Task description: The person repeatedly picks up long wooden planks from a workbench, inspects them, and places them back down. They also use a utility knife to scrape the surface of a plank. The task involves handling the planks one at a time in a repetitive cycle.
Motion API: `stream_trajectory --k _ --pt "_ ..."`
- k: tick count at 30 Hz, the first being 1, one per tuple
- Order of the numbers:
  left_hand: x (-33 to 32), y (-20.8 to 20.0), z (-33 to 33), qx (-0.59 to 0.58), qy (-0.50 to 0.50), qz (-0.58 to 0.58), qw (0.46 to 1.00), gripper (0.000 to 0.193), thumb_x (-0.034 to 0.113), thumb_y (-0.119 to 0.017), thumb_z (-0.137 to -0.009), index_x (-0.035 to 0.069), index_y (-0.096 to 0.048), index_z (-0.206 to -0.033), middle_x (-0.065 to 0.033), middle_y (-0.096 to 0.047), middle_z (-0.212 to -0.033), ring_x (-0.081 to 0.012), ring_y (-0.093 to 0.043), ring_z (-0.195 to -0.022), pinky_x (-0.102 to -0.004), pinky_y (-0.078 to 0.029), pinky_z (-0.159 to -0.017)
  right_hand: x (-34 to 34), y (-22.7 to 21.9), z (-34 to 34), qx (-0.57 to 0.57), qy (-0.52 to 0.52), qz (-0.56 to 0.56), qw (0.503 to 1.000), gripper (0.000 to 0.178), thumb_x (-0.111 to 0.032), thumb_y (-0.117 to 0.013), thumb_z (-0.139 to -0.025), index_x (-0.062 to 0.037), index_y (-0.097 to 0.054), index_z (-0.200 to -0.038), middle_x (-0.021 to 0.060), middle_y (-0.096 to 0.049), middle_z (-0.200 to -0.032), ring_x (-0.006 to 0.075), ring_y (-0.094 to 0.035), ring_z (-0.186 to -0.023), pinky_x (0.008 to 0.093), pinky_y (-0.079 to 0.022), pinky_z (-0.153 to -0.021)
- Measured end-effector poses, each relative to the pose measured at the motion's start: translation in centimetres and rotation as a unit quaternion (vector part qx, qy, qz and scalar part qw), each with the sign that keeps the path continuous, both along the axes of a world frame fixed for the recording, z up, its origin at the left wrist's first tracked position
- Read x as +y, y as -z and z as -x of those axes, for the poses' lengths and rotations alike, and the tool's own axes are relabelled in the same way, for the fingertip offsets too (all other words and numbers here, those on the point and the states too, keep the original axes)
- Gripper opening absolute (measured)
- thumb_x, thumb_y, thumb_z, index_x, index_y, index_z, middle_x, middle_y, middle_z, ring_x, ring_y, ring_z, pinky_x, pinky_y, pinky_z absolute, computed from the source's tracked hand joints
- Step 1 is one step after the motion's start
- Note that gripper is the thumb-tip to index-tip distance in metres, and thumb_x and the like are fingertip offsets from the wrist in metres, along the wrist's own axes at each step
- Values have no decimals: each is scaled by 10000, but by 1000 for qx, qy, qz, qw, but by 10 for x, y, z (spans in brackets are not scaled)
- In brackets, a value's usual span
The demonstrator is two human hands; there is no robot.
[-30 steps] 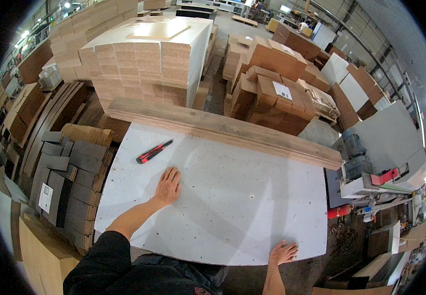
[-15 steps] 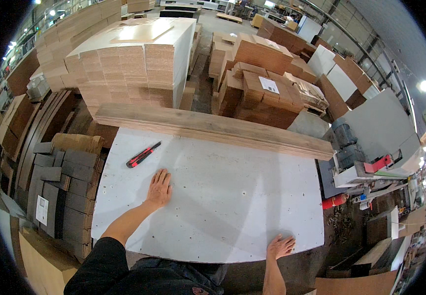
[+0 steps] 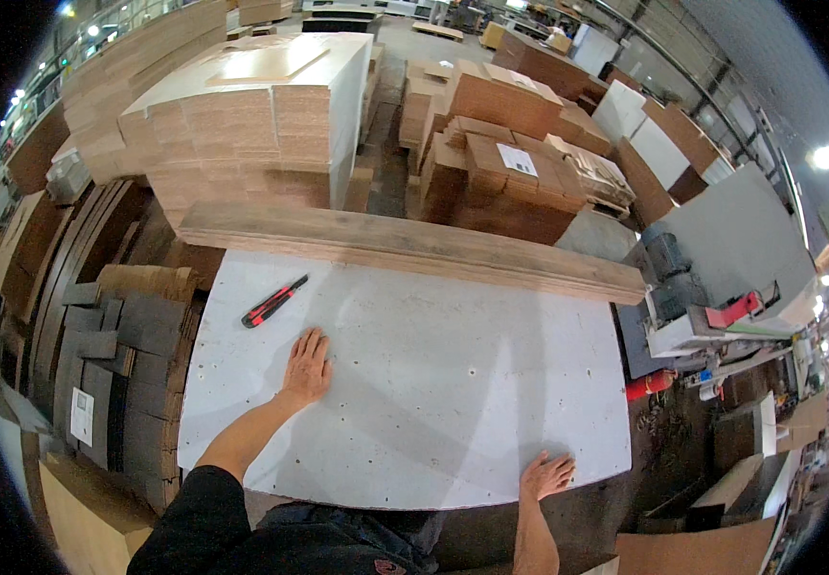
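Note:
My left hand (image 3: 308,367) rests flat on a white tabletop (image 3: 405,383), fingers stretched out toward the far side and nothing held. A red and black utility knife (image 3: 274,302) lies just beyond it, a little to the left. At the near right edge of the table, my right hand (image 3: 546,475) lies open on the surface, its fingers pointing right. A stack of long wood-grain boards (image 3: 405,247) runs along the table's far edge. Small dark holes and marks dot the white surface.
Behind the boards stands a tall pile of panels (image 3: 242,125), with brown stacks (image 3: 520,182) to its right. Dark grey stacked pieces (image 3: 136,383) flank the table's left. At right are a machine with a motor (image 3: 671,273) and a red cylinder (image 3: 649,385).
Both hands stay in place on the table, and the utility knife lies where it was. The whole view has shifted very slightly.

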State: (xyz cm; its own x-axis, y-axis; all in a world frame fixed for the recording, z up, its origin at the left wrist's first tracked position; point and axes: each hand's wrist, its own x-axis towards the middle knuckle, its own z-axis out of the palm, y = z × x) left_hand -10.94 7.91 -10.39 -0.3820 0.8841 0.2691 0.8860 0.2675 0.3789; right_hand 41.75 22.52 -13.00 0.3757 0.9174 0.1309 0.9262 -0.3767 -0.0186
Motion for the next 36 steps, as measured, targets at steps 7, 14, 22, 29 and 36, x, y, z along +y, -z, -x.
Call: stream_trajectory --k 7,14,22,29,36 --pt "-7 46 18 33 4 -19 999 530 91 -571 -879 -51 -461 -1377 -231 -374 -1522 -405 -325 -1430 -502 -243 -1195 3 -6 10 46 -9 -27 999 665 -398 -575 -947 -24 -408 -1470 180 -327 -1570 349 -300 -1447 527 -254 -1144" --pt "-2 24 7 44 10 19 999 506 95 -526 -934 -62 -427 -1405 -250 -368 -1523 -416 -305 -1443 -515 -228 -1197 2 -9 3 64 -20 -20 998 729 -471 -454 -1001 19 -300 -1519 246 -246 -1589 387 -187 -1491 544 -168 -1188" --pt "1 39 17 63 11 17 998 518 129 -508 -955 -68 -417 -1425 -248 -366 -1535 -418 -303 -1448 -513 -229 -1198 1 3 5 36 -28 -102 994 702 -421 -552 -951 21 -365 -1463 241 -337 -1529 405 -284 -1437 562 -228 -1146" --pt "-13 50 34 79 9 -7 997 536 96 -539 -909 -43 -437 -1417 -234 -365 -1538 -398 -301 -1452 -508 -234 -1195 9 -5 18 104 -25 -39 994 712 -447 -566 -937 -12 -420 -1481 234 -306 -1580 373 -236 -1480 553 -195 -1182" --pt "-3 10 5 37 -9 19 999 517 125 -569 -893 -33 -455 -1372 -207 -396 -1495 -393 -317 -1433 -513 -262 -1183 0 -4 6 54 -6 -18 998 718 -458 -464 -995 -23 -309 -1544 222 -250 -1618 373 -208 -1501 550 -178 -1187"
